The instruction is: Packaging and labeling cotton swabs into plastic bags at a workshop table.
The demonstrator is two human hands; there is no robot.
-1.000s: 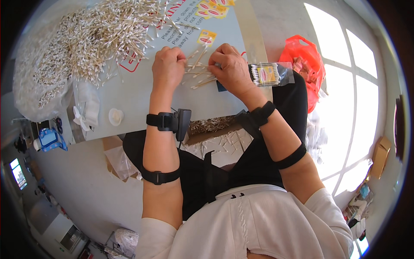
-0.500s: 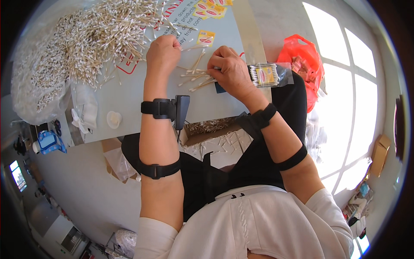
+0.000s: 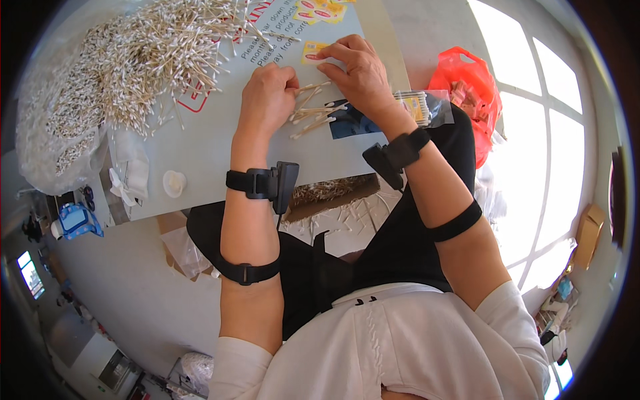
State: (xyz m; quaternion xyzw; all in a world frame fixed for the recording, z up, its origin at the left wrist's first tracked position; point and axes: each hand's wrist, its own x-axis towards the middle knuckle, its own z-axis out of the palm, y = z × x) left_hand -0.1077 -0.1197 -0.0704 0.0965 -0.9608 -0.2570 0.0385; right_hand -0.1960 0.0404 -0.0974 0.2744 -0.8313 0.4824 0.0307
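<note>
My left hand (image 3: 268,97) is closed above the grey table, with the thin sticks of cotton swabs (image 3: 312,87) showing at its fingertips. Just to the right, my right hand (image 3: 361,75) is bent over a small yellow card (image 3: 311,51). Its thumb and forefinger are apart at the card's right edge. Below the hands lies a loose group of cotton swabs (image 3: 311,121), some reaching over a dark blue sheet (image 3: 352,125). A clear bag (image 3: 438,107) holding a row of swabs and a yellow card lies partly under my right wrist.
A large heap of cotton swabs (image 3: 153,63) fills the left of the table, in clear plastic. More yellow cards (image 3: 323,11) lie at the far edge. A small white cup (image 3: 175,183) stands near the front edge. A red plastic bag (image 3: 467,90) sits to the right.
My right hand has moved up from the loose swabs to the yellow card, and its fingers have spread. My left hand has shifted right and slightly nearer, toward the loose swabs.
</note>
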